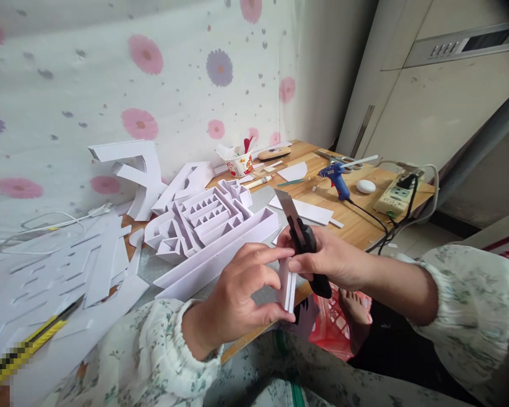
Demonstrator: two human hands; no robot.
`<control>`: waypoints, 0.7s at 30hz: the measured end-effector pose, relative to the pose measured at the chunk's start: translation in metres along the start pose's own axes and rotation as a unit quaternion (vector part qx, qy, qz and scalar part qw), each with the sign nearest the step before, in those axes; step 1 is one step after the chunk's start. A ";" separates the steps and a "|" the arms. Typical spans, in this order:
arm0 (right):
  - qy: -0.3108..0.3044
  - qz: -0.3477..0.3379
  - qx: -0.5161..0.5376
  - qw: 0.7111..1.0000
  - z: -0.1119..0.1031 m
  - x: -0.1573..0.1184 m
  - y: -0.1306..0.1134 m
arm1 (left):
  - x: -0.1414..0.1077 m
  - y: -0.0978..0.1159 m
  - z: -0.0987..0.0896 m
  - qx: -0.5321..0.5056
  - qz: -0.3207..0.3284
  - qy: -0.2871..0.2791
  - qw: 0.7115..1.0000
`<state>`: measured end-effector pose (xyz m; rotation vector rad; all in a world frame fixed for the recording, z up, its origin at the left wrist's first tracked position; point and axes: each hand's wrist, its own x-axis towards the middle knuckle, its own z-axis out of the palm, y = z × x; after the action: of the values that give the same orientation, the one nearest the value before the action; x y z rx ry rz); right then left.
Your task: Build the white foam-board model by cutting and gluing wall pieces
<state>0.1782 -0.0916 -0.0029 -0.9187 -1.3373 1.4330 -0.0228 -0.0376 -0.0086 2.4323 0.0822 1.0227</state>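
Observation:
Near the table's front edge, my left hand [252, 285] grips a small white foam board piece [285, 285] by its two ends, between thumb and fingers. My right hand [331, 257] is closed round a black utility knife [304, 240], its wide blade extended and pointing up and to the left. The right thumb tip rests close to the upper part of the piece. Just beyond my left hand lies a white foam board structure [210, 217] with many small walls, and a long white channel [220, 254] runs along its near side.
White cut sheets [38, 282] and a yellow knife [29, 350] lie at the left. Further back are a paper cup [240, 165], a blue glue gun [337, 178], a white egg-shaped object [365, 186] and a power strip [396, 192] with cables.

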 end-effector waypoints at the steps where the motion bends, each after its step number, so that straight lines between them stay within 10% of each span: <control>1: -0.002 -0.004 0.005 1.000 0.000 0.000 0.000 | 0.000 0.000 0.000 0.005 0.007 0.000 1.000; 21: 0.024 0.010 0.010 1.000 0.014 -0.002 -0.001 | 0.002 0.005 -0.003 0.023 -0.017 0.031 0.999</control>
<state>0.1661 -0.0976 -0.0004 -0.9511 -1.2798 1.4279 -0.0244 -0.0406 -0.0034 2.4318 0.1684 1.0916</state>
